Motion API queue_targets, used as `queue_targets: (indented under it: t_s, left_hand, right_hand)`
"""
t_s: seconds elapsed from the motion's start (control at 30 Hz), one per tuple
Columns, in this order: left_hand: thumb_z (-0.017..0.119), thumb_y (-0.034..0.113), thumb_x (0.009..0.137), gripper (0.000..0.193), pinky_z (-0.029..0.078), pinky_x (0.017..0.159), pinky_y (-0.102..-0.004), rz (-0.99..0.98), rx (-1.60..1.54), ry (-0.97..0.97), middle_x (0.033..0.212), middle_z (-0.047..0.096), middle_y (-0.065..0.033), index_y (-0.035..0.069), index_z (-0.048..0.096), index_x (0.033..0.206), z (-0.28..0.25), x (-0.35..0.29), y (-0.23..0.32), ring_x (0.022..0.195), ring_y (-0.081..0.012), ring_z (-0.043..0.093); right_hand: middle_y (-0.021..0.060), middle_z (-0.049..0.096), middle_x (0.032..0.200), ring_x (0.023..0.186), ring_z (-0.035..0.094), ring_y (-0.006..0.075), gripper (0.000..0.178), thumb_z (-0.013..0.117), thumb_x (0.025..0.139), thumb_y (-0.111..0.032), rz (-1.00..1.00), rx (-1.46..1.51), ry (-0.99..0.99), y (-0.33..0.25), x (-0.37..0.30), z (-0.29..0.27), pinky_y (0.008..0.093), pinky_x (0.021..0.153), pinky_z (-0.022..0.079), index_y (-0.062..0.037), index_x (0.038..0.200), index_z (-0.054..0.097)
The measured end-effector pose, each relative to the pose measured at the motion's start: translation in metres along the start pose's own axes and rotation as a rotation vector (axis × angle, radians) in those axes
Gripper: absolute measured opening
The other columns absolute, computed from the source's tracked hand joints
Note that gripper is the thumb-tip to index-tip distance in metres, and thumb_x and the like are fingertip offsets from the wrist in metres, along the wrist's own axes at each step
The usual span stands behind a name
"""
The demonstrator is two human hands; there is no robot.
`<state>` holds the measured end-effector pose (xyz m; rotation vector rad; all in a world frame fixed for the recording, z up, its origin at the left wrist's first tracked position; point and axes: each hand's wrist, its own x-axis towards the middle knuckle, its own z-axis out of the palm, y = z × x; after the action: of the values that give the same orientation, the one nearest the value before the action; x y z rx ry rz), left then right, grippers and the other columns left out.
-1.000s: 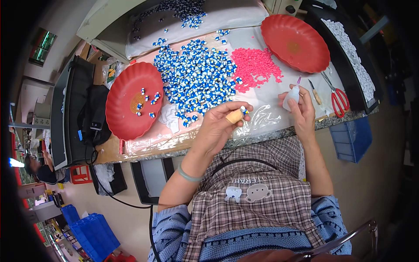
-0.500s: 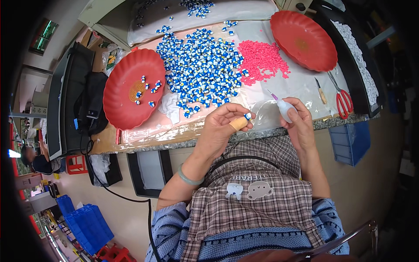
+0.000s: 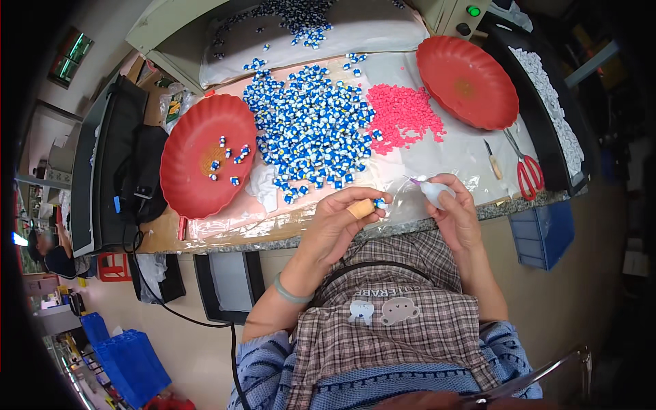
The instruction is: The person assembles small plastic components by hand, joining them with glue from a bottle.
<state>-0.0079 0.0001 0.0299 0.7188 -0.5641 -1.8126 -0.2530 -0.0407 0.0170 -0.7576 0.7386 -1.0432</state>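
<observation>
When a dial is centred on the person's two hands, with 12 o'clock straight away from the body, the bench [image 3: 273, 244] I am watching extends from 9 through 12 to 3 o'clock. A black tray [image 3: 526, 96] of white pieces [image 3: 549, 106] borders it at 2 o'clock. A heap of blue-and-white pieces [image 3: 311, 126] lies at 10 o'clock. The left red dish [image 3: 195, 188], between 9 and 10 o'clock, carries several blue-and-white pieces; the right red dish [image 3: 471, 65] is at 1 o'clock. A pink heap [image 3: 396, 109] lies at 12 o'clock.

Left hand [image 3: 335, 225]: fingers in a narrow pinch; a tan sleeve [image 3: 359, 209] covers one digit. Right hand [image 3: 456, 215]: fingers wrapped around a bottle. Red-handled scissors [image 3: 526, 159] lie between 2 and 3 o'clock; a wooden-handled knife [image 3: 495, 167] lies beside them at 2 o'clock. The translucent squeeze bottle [image 3: 436, 195] points its purple nozzle [image 3: 415, 182] toward 10 o'clock. The single blue-and-white piece [image 3: 380, 203] is held at the left fingertips, near the nozzle but apart from it.
</observation>
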Motion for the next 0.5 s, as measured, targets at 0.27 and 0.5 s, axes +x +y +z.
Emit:
queue_targets:
  t_s: [0.27, 0.5]
  left_hand:
    - [0.062, 0.005, 0.092, 0.022, 0.054, 0.083, -0.0278, 0.097, 0.165, 0.059, 0.112, 0.067, -0.0158, -0.003, 0.062, 0.113, 0.004, 0.001, -0.003, 0.093, -0.0183, 0.067]
    - [0.059, -0.001, 0.092, 0.021, 0.054, 0.083, -0.0284, 0.209, 0.358, 0.093, 0.112, 0.066, -0.0141, -0.005, 0.060, 0.112, 0.010, -0.003, -0.007, 0.096, -0.0199, 0.067]
  right_hand:
    - [0.0127, 0.061, 0.112, 0.096, 0.059, 0.0142, 0.031, 0.070, 0.087, -0.013, -0.007, 0.035, 0.010, -0.004, 0.002, 0.001, 0.0229, 0.075, 0.048, -0.0027, 0.113, 0.057]
    - [0.0129, 0.065, 0.107, 0.091, 0.061, 0.0137, 0.038, 0.068, 0.089, -0.014, -0.195, -0.227, 0.067, -0.011, -0.001, 0.025, 0.0226, 0.076, 0.046, -0.0010, 0.122, 0.053]
